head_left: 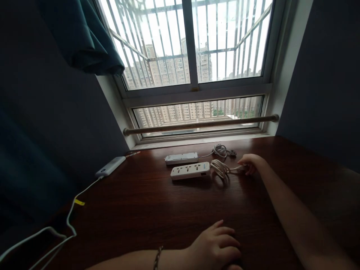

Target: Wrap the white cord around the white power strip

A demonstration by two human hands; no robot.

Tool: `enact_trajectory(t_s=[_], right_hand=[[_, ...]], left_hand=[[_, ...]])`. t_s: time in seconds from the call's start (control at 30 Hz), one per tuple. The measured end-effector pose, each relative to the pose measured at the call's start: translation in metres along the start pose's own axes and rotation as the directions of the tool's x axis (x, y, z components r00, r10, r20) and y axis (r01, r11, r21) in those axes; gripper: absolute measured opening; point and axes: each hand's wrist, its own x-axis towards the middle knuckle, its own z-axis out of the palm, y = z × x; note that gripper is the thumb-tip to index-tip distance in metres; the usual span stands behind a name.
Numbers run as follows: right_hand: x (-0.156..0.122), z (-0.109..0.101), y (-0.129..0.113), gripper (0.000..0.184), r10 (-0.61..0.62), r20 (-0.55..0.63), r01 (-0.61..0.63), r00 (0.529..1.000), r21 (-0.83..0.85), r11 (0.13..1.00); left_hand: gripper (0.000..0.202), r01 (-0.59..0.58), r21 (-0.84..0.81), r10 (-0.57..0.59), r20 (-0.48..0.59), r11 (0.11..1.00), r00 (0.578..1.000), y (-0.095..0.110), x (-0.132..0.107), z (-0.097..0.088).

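Note:
My right hand (251, 162) reaches far across the dark wooden table (146, 206), its fingers curled on the plug end of the nearer white power strip's cord (221, 168). That power strip (190, 170) lies sockets up, its cord bundled in a coil beside it. A second white power strip (181, 158) lies just behind, with its own coiled cord and plug (222, 150). My left hand (218, 245) rests flat on the table near the front edge, fingers stretched out, holding nothing. A braided band is on that wrist.
A third white power strip (110, 166) lies at the table's left edge, its white cable (67, 217) trailing off the front left. A wooden rail (201, 124) runs across the barred window. A dark curtain (81, 37) hangs upper left. Dark walls flank both sides.

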Motion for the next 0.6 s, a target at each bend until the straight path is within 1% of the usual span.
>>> enact_trajectory(t_s=[0.1,0.13,0.2,0.27,0.3,0.33,0.37,0.43,0.5,0.53,0.6], right_hand=[[-0.007,-0.003,-0.006,0.032,-0.017,-0.018,0.017,1.0,0.008,1.0],[-0.01,-0.005,-0.008,0.031,-0.048,-0.044,0.049,0.998,0.014,0.999],[-0.018,-0.011,-0.012,0.031,-0.142,-0.12,0.146,0.983,0.025,0.989],[-0.028,-0.016,-0.016,0.033,-0.25,-0.237,0.261,0.939,0.018,0.965],[-0.034,-0.017,-0.019,0.037,-0.298,-0.309,0.314,0.903,0.001,0.95],[-0.04,-0.018,-0.023,0.043,-0.34,-0.388,0.357,0.857,-0.03,0.933],[-0.047,-0.017,-0.027,0.05,-0.376,-0.464,0.39,0.802,-0.071,0.918],[-0.062,-0.013,-0.035,0.056,-0.443,-0.581,0.431,0.683,-0.169,0.886],[-0.076,-0.006,-0.043,0.054,-0.503,-0.633,0.454,0.588,-0.256,0.853],[-0.083,-0.003,-0.046,0.053,-0.531,-0.642,0.464,0.553,-0.292,0.836],[-0.094,0.004,-0.051,0.05,-0.58,-0.643,0.48,0.5,-0.351,0.804]], left_hand=[[0.03,0.016,-0.032,-0.015,0.018,0.999,1.0,0.003,0.004,-0.009],[0.028,0.026,-0.047,-0.025,0.027,0.999,0.999,0.004,0.006,-0.012],[0.025,0.061,-0.079,-0.057,0.044,0.995,0.997,0.008,0.008,-0.018],[0.024,0.1,-0.112,-0.093,0.059,0.989,0.994,0.01,0.01,-0.022],[0.024,0.119,-0.128,-0.111,0.069,0.985,0.991,0.011,0.011,-0.024],[0.024,0.14,-0.145,-0.129,0.079,0.98,0.988,0.012,0.012,-0.025],[0.025,0.161,-0.164,-0.148,0.089,0.973,0.985,0.012,0.013,-0.026],[0.026,0.196,-0.203,-0.18,0.094,0.959,0.979,0.013,0.014,-0.028],[0.026,0.212,-0.239,-0.197,0.084,0.948,0.977,0.014,0.014,-0.028],[0.027,0.213,-0.255,-0.201,0.073,0.943,0.977,0.014,0.015,-0.028],[0.027,0.212,-0.284,-0.208,0.045,0.935,0.977,0.013,0.015,-0.029]])
